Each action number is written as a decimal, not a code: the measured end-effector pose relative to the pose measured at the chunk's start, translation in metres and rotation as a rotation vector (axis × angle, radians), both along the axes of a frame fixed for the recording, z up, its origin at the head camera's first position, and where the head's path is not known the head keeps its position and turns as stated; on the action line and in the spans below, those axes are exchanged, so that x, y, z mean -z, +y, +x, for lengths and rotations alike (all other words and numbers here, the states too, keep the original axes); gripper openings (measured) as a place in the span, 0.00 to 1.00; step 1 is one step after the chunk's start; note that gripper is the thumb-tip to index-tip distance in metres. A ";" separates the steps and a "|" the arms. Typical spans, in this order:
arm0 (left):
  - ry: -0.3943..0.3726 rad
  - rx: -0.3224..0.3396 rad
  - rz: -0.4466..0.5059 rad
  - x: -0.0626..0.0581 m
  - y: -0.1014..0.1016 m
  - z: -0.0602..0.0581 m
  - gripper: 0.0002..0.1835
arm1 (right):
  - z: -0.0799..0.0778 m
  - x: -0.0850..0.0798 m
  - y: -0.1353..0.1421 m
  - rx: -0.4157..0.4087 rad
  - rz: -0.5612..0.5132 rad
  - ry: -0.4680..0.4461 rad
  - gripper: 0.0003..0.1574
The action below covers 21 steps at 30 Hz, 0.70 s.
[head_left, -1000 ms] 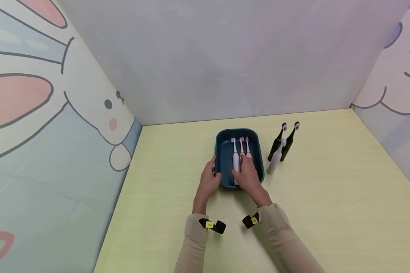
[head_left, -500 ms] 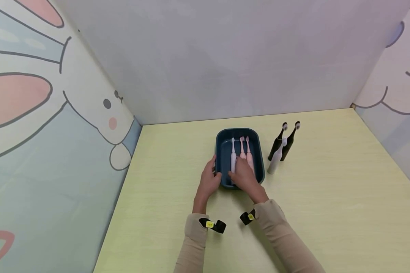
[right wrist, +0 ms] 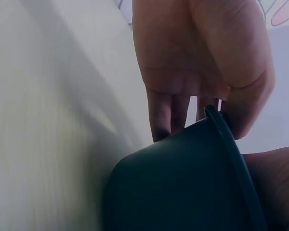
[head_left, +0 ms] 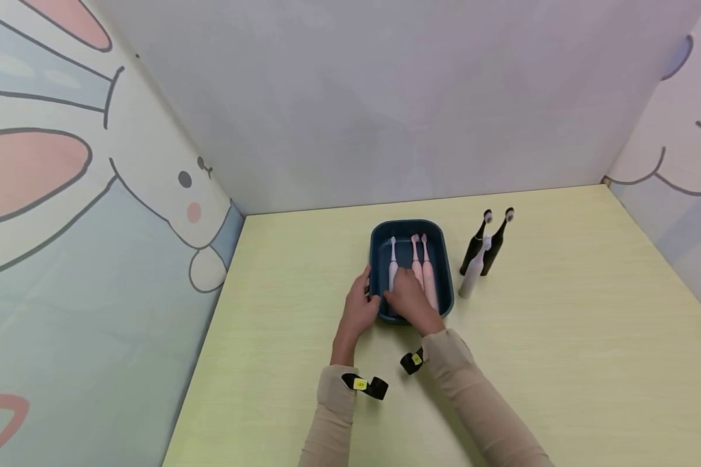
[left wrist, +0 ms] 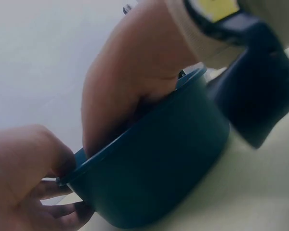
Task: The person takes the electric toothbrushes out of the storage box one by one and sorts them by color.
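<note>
A dark teal plastic tub (head_left: 405, 251) stands on the table in the head view. My left hand (head_left: 359, 308) holds its left rim, thumb on the rim and fingers outside. My right hand (head_left: 411, 297) reaches into the tub and grips the handle of a pale lilac electric toothbrush (head_left: 393, 267); its lower part is hidden by the hand. Two pink electric toothbrushes, one nearer the hand (head_left: 417, 266) and one by the right wall (head_left: 430, 285), lie side by side. In the right wrist view the tub wall (right wrist: 183, 187) hides the right fingertips.
Right of the tub stand two black electric toothbrushes, one left (head_left: 472, 254) and one right (head_left: 493, 253), upright, with a pale one (head_left: 473, 272) in front. The pale yellow table (head_left: 561, 311) meets a grey wall (head_left: 385, 117) behind and printed walls at the sides.
My right hand has moved left inside the tub, taking the lilac toothbrush away from the pink ones toward the left wall. More of the pink handles shows. The left hand stays on the rim.
</note>
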<state>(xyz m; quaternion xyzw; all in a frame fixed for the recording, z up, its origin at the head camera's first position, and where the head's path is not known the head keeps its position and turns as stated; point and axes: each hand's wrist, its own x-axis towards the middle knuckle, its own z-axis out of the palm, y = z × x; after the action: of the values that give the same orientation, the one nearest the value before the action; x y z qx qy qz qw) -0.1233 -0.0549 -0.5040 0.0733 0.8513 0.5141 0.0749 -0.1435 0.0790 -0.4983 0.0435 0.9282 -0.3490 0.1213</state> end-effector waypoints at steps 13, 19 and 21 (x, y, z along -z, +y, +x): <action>0.022 0.003 -0.011 0.002 0.000 -0.001 0.36 | -0.008 0.003 -0.010 0.012 0.074 0.019 0.34; 0.021 0.003 -0.007 0.003 0.000 -0.001 0.36 | -0.007 0.002 -0.010 0.036 0.037 0.009 0.33; 0.019 0.000 -0.007 0.003 0.000 -0.001 0.36 | -0.007 0.003 -0.009 0.042 0.028 0.017 0.32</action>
<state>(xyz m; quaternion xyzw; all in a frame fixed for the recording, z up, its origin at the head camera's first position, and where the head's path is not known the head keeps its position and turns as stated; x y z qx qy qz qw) -0.1240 -0.0548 -0.5069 0.0780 0.8538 0.5104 0.0670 -0.1506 0.0704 -0.5015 0.0616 0.9328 -0.3390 0.1055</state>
